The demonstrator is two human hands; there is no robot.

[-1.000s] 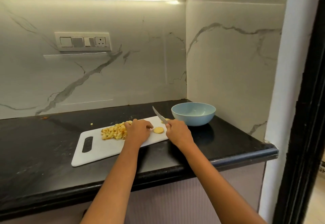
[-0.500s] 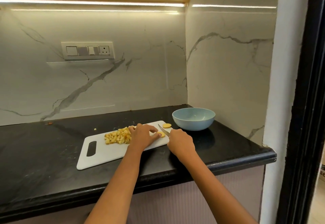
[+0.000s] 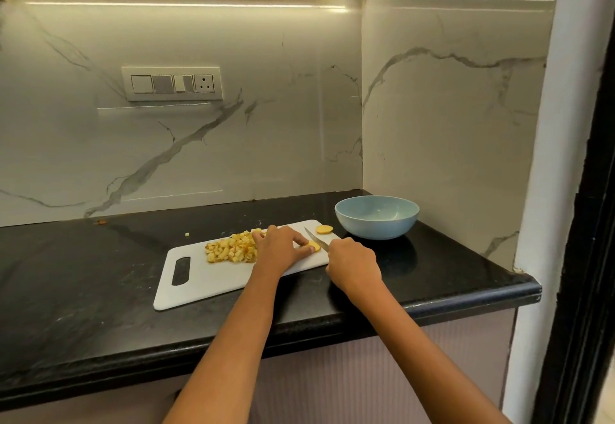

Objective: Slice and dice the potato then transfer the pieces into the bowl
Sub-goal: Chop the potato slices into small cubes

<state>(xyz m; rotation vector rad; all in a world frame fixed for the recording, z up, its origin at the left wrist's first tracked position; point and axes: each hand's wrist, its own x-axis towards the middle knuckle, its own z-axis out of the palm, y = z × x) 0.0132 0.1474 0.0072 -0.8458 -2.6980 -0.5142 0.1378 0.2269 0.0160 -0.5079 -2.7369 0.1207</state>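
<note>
A white cutting board (image 3: 213,282) lies on the black counter with a pile of diced potato (image 3: 231,249) on its middle. My left hand (image 3: 279,249) holds a round potato slice (image 3: 314,245) down on the board with its fingertips. My right hand (image 3: 352,262) grips a knife (image 3: 316,238), whose blade lies across that slice. A second potato slice (image 3: 324,229) sits at the board's far right corner. The light blue bowl (image 3: 376,216) stands just right of the board and looks empty.
The black counter (image 3: 83,273) ends at a rounded front edge and at a right end near a white pillar. Marble walls close off the back and right. One small potato bit (image 3: 187,234) lies on the counter behind the board.
The knife blade came down from a raised tilt onto the slice. My left hand's fingers moved right onto that slice. The camera view shifted.
</note>
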